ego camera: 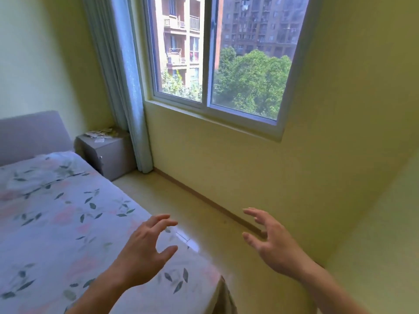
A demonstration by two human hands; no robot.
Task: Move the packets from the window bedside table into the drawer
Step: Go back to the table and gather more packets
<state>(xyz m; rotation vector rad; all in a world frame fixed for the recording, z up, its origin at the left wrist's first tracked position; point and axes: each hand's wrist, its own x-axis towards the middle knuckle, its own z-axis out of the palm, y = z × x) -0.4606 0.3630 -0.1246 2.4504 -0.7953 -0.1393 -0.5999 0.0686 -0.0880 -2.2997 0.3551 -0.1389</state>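
On the left is the bed [56,211] with its flowery sheet. Past it, in the corner by the curtain [127,87], stands the bedside table [113,155]. The packets [99,133] lie in a loose pile on top of it — small, pale, too blurry to count. They look thin and light, likely crinkly and a bit slippery, so pinching them by the edges or scooping a few together should work. The drawer looks closed. The left hand [145,252] is up over the bed corner, fingers spread, holding nothing. The right hand [269,241] is the same — loose, empty, far from the packets.
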